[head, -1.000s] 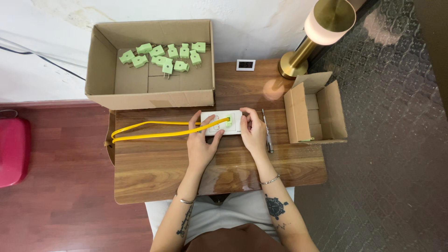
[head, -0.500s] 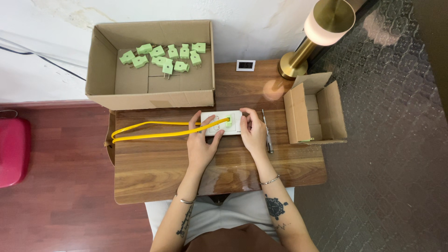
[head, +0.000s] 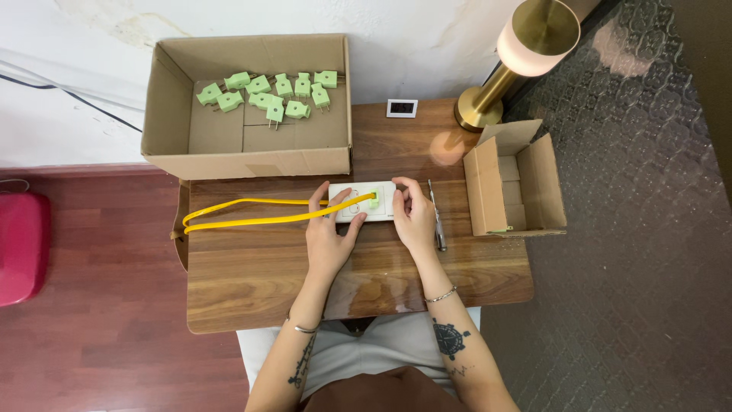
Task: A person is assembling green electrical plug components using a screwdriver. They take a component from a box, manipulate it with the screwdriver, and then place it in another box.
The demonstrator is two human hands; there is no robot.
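A white power strip lies on the wooden table, held from both sides. My left hand grips its left end, fingers over its top. My right hand holds the right end. A light green plug sits in the strip between my hands. A yellow cord loops from the strip out to the table's left edge.
A large cardboard box with several light green plugs stands at the back left. A small open cardboard box sits at the right. A screwdriver lies beside my right hand. A brass lamp and a small white display are behind.
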